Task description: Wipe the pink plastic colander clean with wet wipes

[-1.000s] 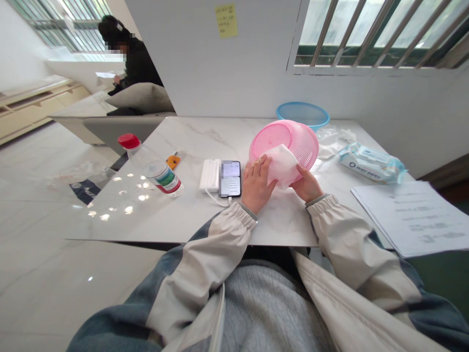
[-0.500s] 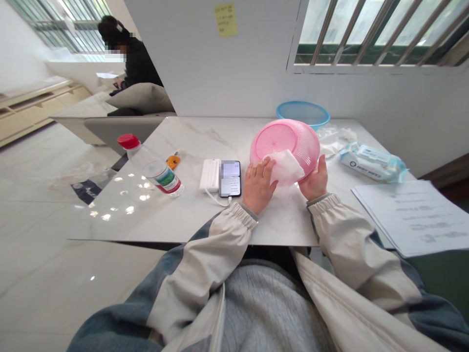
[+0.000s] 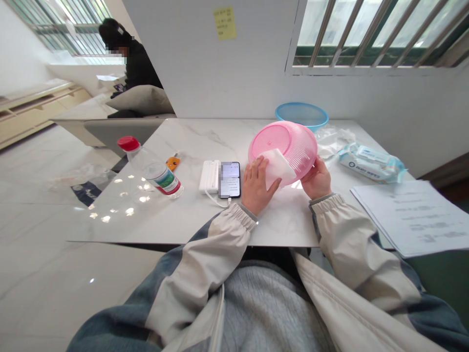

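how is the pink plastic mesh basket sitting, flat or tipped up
Tipped up: the right hand holds the pink plastic mesh basket on edge, the left hand presses a white wipe against it.

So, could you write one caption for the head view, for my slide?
Left hand holds a white wipe against a tilted pink basket, steadied by the right hand, at a marble table.

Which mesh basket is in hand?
The pink basket, tilted: right hand holds its edge, left hand presses a white wipe on it. The blue basket sits untouched behind.
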A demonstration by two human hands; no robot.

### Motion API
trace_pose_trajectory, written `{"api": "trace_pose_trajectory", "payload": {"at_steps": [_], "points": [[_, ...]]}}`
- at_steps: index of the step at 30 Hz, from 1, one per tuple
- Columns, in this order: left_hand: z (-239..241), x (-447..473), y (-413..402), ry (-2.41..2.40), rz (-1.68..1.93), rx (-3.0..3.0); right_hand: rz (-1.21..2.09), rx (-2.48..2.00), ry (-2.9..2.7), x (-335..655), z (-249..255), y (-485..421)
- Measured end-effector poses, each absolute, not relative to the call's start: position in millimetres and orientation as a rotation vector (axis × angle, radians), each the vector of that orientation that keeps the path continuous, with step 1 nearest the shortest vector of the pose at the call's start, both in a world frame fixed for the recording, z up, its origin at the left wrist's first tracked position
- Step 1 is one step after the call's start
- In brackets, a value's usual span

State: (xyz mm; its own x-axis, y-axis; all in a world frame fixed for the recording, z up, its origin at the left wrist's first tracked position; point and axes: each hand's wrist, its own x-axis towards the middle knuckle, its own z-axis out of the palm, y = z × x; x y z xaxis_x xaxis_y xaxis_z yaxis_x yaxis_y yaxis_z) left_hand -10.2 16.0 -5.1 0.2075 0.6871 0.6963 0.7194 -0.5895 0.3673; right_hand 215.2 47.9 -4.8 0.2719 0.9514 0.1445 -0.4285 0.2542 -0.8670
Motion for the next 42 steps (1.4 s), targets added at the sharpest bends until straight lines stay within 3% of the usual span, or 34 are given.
{"api": "trace_pose_trajectory", "payload": {"at_steps": [22, 42], "points": [[-15, -13, 24, -1.335, -1.568, -2.267, 1.546, -0.732, -1.178, 194, 10, 22], [-10, -14, 22, -1.535, -2.122, -2.35, 1.366, -0.954, -1.569, 198, -5, 33]]}}
